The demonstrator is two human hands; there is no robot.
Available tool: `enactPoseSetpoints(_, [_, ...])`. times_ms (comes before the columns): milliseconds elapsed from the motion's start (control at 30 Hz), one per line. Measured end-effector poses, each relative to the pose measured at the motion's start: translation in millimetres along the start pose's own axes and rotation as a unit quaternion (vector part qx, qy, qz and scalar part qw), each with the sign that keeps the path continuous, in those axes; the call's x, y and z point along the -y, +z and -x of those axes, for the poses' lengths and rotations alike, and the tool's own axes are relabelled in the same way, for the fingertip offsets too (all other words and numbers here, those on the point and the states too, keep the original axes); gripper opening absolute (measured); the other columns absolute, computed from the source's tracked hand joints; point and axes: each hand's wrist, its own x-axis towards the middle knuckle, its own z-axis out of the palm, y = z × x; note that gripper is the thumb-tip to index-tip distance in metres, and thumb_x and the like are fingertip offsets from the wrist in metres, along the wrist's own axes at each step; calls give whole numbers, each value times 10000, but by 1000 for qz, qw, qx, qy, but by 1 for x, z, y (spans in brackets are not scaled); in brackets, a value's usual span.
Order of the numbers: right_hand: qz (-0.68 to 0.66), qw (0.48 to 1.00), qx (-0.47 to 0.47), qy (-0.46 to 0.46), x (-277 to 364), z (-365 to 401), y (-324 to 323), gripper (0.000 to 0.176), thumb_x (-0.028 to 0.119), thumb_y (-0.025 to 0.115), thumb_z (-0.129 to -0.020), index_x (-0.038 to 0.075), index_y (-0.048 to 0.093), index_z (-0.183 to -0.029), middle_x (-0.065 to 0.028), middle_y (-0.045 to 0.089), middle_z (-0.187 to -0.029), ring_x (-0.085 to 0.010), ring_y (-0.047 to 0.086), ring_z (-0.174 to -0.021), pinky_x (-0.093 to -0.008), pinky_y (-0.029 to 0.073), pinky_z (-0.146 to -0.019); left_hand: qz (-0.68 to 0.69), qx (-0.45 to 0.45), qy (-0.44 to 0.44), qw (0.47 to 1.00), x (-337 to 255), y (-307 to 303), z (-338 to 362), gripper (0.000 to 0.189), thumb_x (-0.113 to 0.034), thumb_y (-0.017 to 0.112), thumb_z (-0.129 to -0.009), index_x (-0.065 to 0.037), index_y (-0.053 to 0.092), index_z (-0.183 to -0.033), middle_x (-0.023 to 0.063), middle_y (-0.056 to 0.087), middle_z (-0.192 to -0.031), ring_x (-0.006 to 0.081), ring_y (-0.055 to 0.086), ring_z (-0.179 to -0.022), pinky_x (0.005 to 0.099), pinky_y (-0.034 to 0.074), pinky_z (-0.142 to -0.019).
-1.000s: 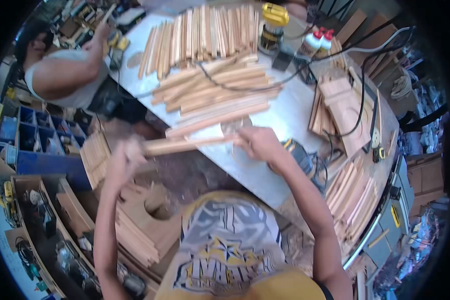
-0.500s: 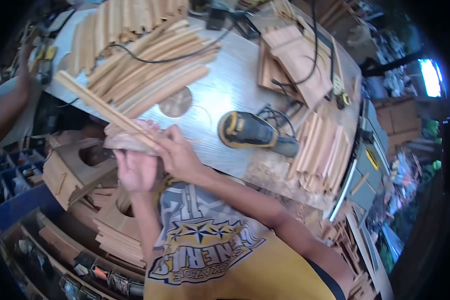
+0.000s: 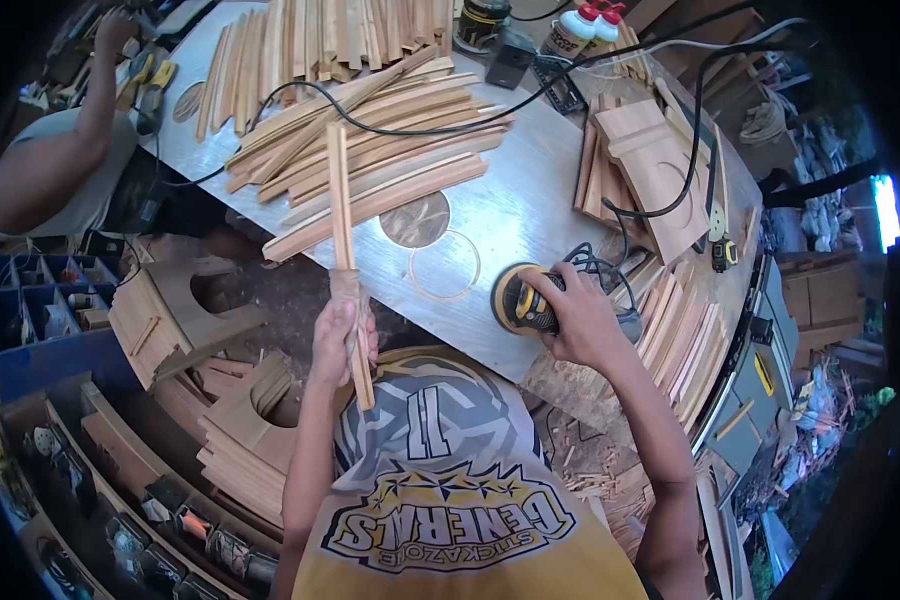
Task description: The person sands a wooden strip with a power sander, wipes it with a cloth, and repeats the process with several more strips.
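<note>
My left hand [image 3: 337, 342] is closed around a long, narrow wooden strip [image 3: 340, 205] near its lower end. A crumpled brownish sheet [image 3: 345, 285], perhaps sandpaper, wraps the strip just above my fingers. The strip points away from me, its far end over the stacked strips. On the metal-looking tabletop [image 3: 515, 185], my right hand [image 3: 582, 315] grips a yellow and black power sander [image 3: 520, 300] from above. The sander's round base rests flat on the table, its dark cord bunched behind it.
Stacked wooden strips [image 3: 410, 130] cover the far left of the table, crossed by a black cable [image 3: 390, 131]. Carved panels [image 3: 660, 165] and more strips [image 3: 675, 335] lie at right. Another person's arm [image 3: 55, 165] is at left. Glue bottles [image 3: 575, 30] stand at the back.
My right hand has left the wooden strip and moved right onto the sander. My left hand now holds the strip, which has swung closer to upright in view.
</note>
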Motion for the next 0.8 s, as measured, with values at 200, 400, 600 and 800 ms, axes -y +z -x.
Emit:
enactPoseSetpoints(200, [-19,991,-93,-89,7,-19,12,746,223,847,-708,291,540,-1383,-180,524,-1213,-400,602,-1086,-470,560,-874,-205,-8,-8,979,5,13,5,209,-258,573,-1068,-75,474,-1085,29,563,-740,88,518,-475,243,431,-390])
enactPoseSetpoints(400, [-56,991,-110,49,22,-42,1,579,216,824,-747,169,588,-1274,-185,565,-1194,-422,641,-1067,-491,559,-893,-362,30,-112,925,42,7,8,319,-308,714,-967,-31,578,-1048,69,613,-724,135,576,-490,299,466,-441])
enactPoseSetpoints(600, [-73,981,-177,22,39,-54,-26,600,275,802,-767,171,561,-1306,-171,587,-1132,-411,673,-996,-493,574,-840,-551,-33,-123,824,50,16,5,437,-356,837,-816,32,722,-979,288,733,-972,441,709,-1006,496,557,-860])
enactPoseSetpoints(800, [-24,993,-118,-10,73,-81,-9,595,282,803,-774,223,593,-1328,-217,570,-1134,-452,673,-905,-508,576,-804,-612,-57,-85,784,73,6,3,319,-263,699,-893,18,713,-1042,326,705,-1063,488,678,-1054,561,539,-925])
